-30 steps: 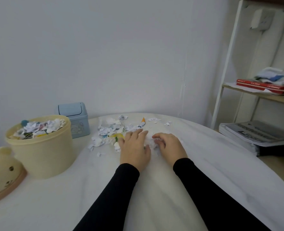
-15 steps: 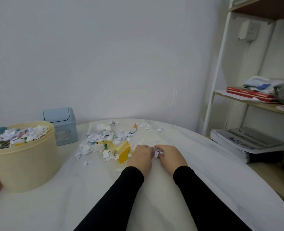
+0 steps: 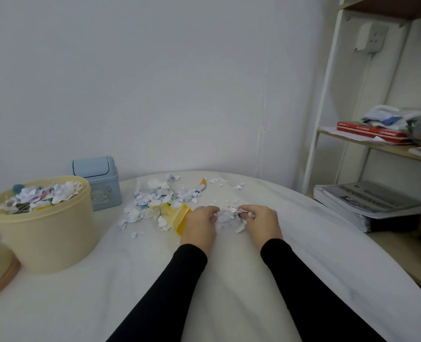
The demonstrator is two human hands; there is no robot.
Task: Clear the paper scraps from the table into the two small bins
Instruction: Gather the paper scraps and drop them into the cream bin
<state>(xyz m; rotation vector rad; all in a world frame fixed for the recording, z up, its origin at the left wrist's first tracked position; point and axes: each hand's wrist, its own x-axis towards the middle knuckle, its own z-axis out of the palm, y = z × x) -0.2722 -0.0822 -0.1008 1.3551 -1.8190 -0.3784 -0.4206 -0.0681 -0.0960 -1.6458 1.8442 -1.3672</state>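
White table (image 3: pixel 229 280): scraps (image 3: pixel 225 217) bunched between curled fingers (image 3: pixel 245 214).

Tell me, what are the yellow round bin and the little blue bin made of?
The yellow round bin looks like smooth matte plastic: its wall is even, pale and seamless, with a moulded rim. The little blue bin also seems to be plastic, slightly glossier: its swing lid has rounded moulded edges and a printed picture on the front. Neither can be told for sure by look alone.

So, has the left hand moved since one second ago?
Yes. The left hand moved right: it covered the yellow scrap before, now it lies beside it, gathering white scraps with the right hand.
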